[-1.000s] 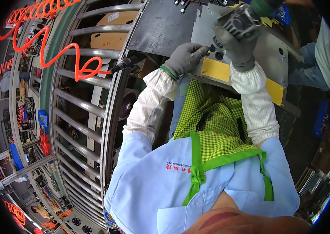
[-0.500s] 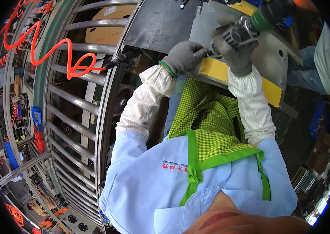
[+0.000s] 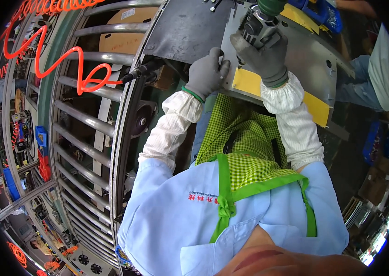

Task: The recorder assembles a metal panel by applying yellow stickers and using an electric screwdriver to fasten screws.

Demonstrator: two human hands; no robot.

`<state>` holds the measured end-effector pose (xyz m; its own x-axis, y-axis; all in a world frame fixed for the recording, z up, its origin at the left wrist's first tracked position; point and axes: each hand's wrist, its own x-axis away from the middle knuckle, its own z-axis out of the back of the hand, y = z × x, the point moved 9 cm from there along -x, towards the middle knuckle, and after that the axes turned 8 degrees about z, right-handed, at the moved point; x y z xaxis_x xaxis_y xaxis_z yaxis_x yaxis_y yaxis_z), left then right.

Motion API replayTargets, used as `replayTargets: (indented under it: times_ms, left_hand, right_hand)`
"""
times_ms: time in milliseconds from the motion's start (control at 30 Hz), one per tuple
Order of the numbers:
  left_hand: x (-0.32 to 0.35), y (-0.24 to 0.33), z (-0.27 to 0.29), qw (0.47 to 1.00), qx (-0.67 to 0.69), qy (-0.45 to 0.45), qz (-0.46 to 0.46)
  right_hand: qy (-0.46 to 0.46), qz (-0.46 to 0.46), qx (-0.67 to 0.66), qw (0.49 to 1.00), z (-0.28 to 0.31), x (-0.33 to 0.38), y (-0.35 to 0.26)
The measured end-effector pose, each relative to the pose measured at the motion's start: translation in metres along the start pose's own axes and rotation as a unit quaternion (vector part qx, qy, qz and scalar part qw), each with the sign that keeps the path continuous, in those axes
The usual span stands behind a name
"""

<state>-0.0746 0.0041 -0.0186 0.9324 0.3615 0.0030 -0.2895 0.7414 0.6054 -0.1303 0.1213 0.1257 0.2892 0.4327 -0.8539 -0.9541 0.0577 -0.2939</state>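
Observation:
My right hand (image 3: pixel 264 55), in a grey glove, grips a green and grey power screwdriver (image 3: pixel 260 20) held upright over a grey metal panel (image 3: pixel 305 50). Its tip meets the panel near the left edge. My left hand (image 3: pixel 206 73), also gloved, rests flat on the panel's near left edge, fingers next to the tool tip. A yellow strip (image 3: pixel 249 82) runs along the panel's near edge. A dark grey sheet (image 3: pixel 185 30) lies left of the panel.
A roller conveyor (image 3: pixel 84 115) with metal tubes curves along my left. An orange coiled air hose (image 3: pixel 65 69) hangs over it, ending at a black tool (image 3: pixel 141 71). Another person (image 3: pixel 378 69) in a white shirt and jeans stands at the far right. A cardboard box (image 3: pixel 121 32) sits behind the rollers.
My right hand has tipped the screwdriver more upright and brought it closer over the panel. My left hand has shifted from near the tool tip to the panel's near edge.

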Motion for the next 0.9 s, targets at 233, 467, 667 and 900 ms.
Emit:
replayTargets:
  times_ms: [233, 467, 667, 900]
  left_hand:
    - [0.000, 0.009, 0.011, 0.997, 0.030, 0.060, -0.044]
    - [-0.035, 0.048, 0.045, 0.998, -0.027, -0.017, -0.063]
    - [-0.138, 0.225, 0.029, 0.924, -0.025, 0.040, -0.381]
    - [-0.269, 0.372, -0.138, 0.898, -0.099, -0.016, -0.428]
  right_hand:
    - [-0.007, -0.157, -0.192, 0.969, -0.002, 0.014, 0.020]
    - [0.024, -0.139, -0.180, 0.973, 0.086, -0.004, 0.002]
    - [-0.175, -0.167, -0.034, 0.970, 0.142, 0.016, -0.019]
    - [-0.245, -0.149, 0.035, 0.958, 0.198, 0.054, 0.018]
